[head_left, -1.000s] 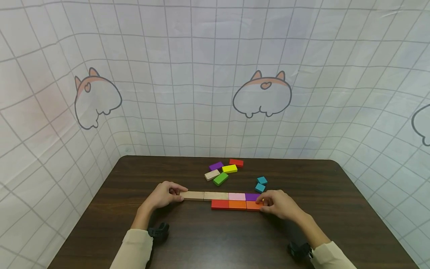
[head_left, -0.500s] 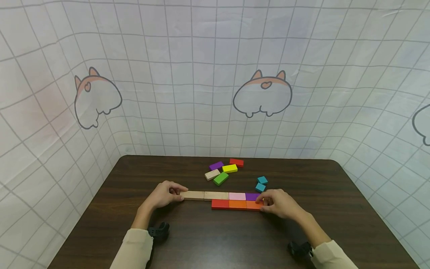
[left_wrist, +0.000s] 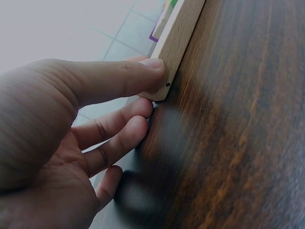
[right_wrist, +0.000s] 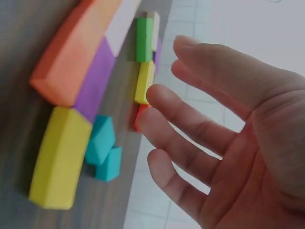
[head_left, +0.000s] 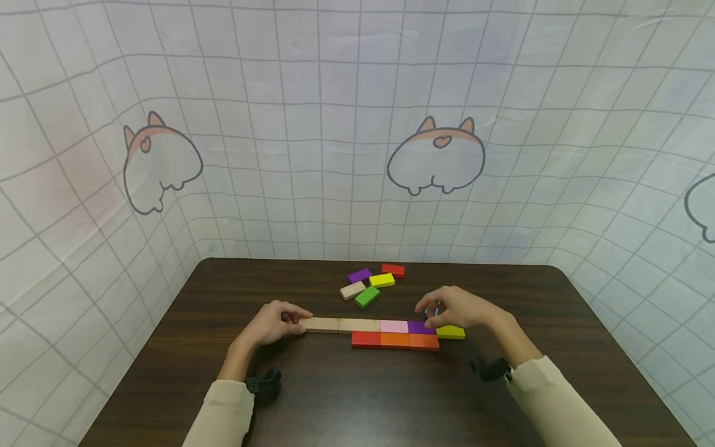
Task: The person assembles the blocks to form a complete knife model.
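Note:
My left hand pinches the left end of a plain wooden block between thumb and fingers; the left wrist view shows the thumb pressed on its side. That block begins a back row with another wooden block, a pink block, a purple block and a yellow block. Along the front lie a red block and two orange blocks. My right hand hovers over the row's right end, fingers loosely bent, holding nothing. It mostly hides two teal blocks from the head view.
Behind the rows lies a loose group: a green block, a wooden one, a purple one, a yellow block and a red block. The dark wooden table ends at a grid-patterned curtain.
My right hand has let go at the row's right end, lifted and moved back toward the teal blocks, uncovering the yellow block. The left hand stays where it was.

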### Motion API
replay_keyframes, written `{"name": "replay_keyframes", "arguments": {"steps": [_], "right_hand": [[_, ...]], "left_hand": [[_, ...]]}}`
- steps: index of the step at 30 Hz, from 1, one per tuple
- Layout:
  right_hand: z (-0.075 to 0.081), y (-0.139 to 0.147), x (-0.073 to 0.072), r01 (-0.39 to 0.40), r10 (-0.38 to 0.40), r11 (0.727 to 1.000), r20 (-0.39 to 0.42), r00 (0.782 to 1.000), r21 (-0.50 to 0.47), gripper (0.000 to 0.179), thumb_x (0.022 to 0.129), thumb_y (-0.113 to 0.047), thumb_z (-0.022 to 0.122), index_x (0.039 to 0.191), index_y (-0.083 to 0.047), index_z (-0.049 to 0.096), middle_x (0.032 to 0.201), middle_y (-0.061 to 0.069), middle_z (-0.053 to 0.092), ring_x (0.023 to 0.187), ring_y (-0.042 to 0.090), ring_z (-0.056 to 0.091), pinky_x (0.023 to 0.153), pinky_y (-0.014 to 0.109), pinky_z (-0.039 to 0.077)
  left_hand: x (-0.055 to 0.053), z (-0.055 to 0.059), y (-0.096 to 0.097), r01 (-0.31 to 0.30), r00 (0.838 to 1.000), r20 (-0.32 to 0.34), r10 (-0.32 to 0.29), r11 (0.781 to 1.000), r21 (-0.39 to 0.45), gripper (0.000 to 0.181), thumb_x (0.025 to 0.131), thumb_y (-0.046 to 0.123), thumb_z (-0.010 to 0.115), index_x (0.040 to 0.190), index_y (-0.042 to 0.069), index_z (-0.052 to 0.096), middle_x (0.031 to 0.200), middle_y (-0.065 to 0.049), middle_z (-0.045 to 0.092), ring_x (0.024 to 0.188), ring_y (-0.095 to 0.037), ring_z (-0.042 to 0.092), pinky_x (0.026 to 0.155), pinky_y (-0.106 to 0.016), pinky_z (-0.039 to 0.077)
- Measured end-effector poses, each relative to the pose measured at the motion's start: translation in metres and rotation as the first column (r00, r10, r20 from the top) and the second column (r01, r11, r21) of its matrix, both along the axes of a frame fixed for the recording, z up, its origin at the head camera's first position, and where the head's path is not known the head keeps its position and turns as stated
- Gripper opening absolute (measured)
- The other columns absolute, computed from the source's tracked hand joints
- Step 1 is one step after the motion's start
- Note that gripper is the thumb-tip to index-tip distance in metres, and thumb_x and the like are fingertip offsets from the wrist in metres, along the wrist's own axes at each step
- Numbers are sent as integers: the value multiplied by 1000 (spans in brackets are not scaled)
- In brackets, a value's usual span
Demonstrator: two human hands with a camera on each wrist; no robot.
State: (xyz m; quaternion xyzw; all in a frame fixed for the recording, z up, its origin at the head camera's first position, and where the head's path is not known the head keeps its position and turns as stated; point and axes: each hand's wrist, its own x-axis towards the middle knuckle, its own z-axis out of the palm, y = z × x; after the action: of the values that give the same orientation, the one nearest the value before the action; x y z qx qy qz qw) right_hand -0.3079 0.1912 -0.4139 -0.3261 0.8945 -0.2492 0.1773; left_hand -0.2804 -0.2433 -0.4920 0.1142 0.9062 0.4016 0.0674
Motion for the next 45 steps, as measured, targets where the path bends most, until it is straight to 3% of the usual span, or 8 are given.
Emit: {"name": "replay_keyframes", "arguments": {"steps": [5, 12, 18, 23, 29, 38, 45], "right_hand": [[-2, -22, -15, 65, -65, 996, 4, 998, -60, 29, 95, -22, 74, 123, -17, 71, 96, -3, 69, 88, 17, 62, 80, 31, 55], [-27, -49, -38, 80, -85, 984, -28, 996, -157, 43, 95, -16, 74, 136, -9, 64, 113, 12, 71, 92, 19, 66, 83, 37, 58], [-47, -70, -54, 105, -106, 987, 1, 994, -121, 57, 94, -16, 75, 147, -11, 55, 132, 17, 67, 97, 20, 68, 86, 40, 58], [-55, -83, -61, 129, -129, 988, 9, 992, -84, 64, 93, -14, 76, 152, -13, 50, 138, 17, 64, 98, 21, 68, 83, 38, 58], [-59, -90, -65, 141, -142, 986, 3, 990, -90, 66, 93, -12, 76, 153, -10, 48, 128, 16, 66, 100, 24, 68, 83, 38, 58], [-64, -96, -72, 143, -144, 986, -2, 990, -91, 59, 91, -11, 77, 146, -10, 56, 107, 8, 68, 90, 18, 59, 75, 31, 50], [-68, -100, -73, 125, -121, 987, 43, 992, -101, 49, 92, -8, 76, 139, -12, 63, 99, 6, 64, 85, 16, 55, 73, 29, 46]], "left_hand": [[0, 0, -1, -1, 1000, 1, 0, 1000, 6, 26, 88, 13, 80, 114, 17, 80, 90, -1, 65, 75, -17, 55, 67, -33, 47], [-2, -3, -3, 11, 1000, -1, -11, 1000, 11, 26, 88, 15, 80, 114, 17, 80, 91, -2, 65, 75, -18, 55, 67, -32, 48], [-3, -3, -3, -4, 1000, 5, 4, 1000, 10, 25, 88, 14, 81, 112, 19, 80, 89, -1, 65, 74, -17, 54, 66, -32, 47], [-2, -3, -3, 2, 1000, 3, -2, 1000, 14, 25, 88, 14, 81, 113, 18, 80, 89, -1, 65, 74, -17, 54, 66, -32, 47], [-2, -4, -3, 0, 1000, 0, 0, 1000, 12, 25, 88, 15, 81, 112, 19, 80, 89, -1, 65, 74, -17, 54, 66, -32, 47], [-2, -4, -3, 5, 1000, -12, -4, 1000, 6, 25, 88, 14, 81, 113, 18, 80, 89, -1, 65, 74, -17, 54, 65, -31, 47], [-2, -3, -2, -5, 1000, 1, 5, 1000, 1, 25, 88, 14, 81, 113, 19, 80, 89, -1, 65, 74, -17, 54, 66, -31, 47]]}}
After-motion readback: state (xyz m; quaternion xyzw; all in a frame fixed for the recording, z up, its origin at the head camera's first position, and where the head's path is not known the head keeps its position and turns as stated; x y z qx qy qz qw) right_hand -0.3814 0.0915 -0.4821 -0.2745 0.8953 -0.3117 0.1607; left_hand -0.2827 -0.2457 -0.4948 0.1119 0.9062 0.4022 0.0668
